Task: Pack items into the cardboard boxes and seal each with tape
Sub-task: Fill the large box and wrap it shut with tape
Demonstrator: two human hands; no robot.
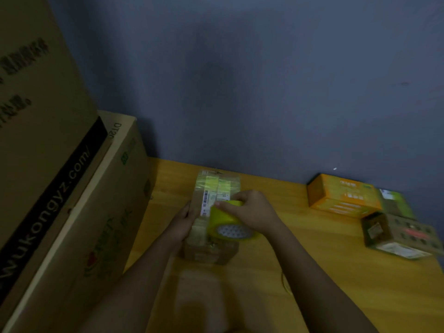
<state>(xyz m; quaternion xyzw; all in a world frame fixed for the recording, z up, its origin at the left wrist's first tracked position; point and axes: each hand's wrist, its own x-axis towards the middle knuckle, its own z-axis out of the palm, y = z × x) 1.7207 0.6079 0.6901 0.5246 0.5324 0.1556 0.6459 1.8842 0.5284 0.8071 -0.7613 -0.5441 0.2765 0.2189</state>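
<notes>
Both bare forearms reach forward, converging near centre. Left hand (183, 221) lies flat with straight fingers, pressing sideways on the box's left side. Right hand (249, 212) is arched, fingers curled, gripping the tape roll.

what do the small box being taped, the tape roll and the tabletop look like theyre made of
Small box: brown cardboard, judging by its dull tan faces, largely wrapped in glossy clear-yellowish tape that catches light.
Tape roll: translucent yellow plastic film wound on a pale core, probably card; the right hand grips it.
Tabletop: looks like light wood or wood-look laminate, with faint grain and a smooth satin finish.
</notes>
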